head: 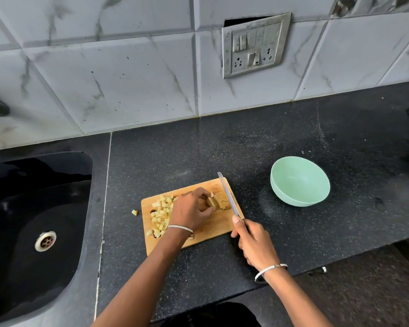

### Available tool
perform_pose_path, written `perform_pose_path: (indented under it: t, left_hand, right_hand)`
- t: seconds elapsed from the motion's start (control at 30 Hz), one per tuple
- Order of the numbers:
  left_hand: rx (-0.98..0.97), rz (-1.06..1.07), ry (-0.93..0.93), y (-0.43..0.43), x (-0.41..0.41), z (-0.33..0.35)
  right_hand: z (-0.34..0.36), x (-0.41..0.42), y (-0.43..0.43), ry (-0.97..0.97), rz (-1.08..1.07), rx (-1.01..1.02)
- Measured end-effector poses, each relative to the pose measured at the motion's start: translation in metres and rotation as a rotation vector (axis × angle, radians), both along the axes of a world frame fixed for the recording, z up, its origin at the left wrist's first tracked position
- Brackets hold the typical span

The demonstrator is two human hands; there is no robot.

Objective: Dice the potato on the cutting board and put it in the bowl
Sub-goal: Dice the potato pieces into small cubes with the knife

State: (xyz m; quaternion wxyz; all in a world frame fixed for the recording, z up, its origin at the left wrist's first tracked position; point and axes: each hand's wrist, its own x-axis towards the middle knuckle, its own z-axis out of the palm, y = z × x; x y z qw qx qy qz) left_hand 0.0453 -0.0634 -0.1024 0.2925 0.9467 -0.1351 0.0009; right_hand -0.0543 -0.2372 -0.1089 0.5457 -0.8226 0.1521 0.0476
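While the right hand (253, 244), nearest the camera, is closed around the handle of the knife (229, 197) with its forefinger stretched along the top, the blade runs away from it across the right end of the cutting board (213, 228). Whether the edge is touching the wood or riding just above it cannot be told.

Just left of that blade, the left hand (191, 210) is curled over the uncut potato (219, 200), fingertips bent down and pinning the near side of the piece; it grips nothing else. That piece already looks scored into slabs, so the step in hand seems to be the crosswise cuts that turn slabs into cubes.

Left of the left hand lies the heap of finished dice (161, 215), spread over the left half of the board and partly hidden by the wrist. 1 stray cube (134, 212) sits off the board on the counter (175, 156), beyond the board's left edge.

Farther off, to the right of the knife tip, the green bowl (300, 181) stands well apart from the board and shows nothing inside. By my reckoning, well over half of the dicing is done, the last chunk is left, and none of the transfer to the bowl has begun.
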Motion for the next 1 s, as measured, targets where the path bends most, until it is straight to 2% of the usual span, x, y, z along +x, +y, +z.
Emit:
perform_pose_path:
  t: [0.2,0.4,0.77,1.0]
  left_hand:
    - [0.071,0.024,-0.003,0.018,-0.010,-0.005]
    - [0.127,0.049,0.001,0.019,-0.012,-0.005]
    - [0.115,0.082,-0.019,0.015,-0.012,-0.007]
    - [0.097,0.110,0.031,0.013,-0.010,-0.004]
  right_hand:
    - [-0.004,-0.003,0.003,0.003,0.089,-0.200]
    - [-0.012,-0.010,0.016,0.088,0.180,-0.403]
    - [0.000,-0.017,0.032,0.112,0.213,-0.462]
    - [0.008,-0.016,0.036,0.159,0.243,-0.489]
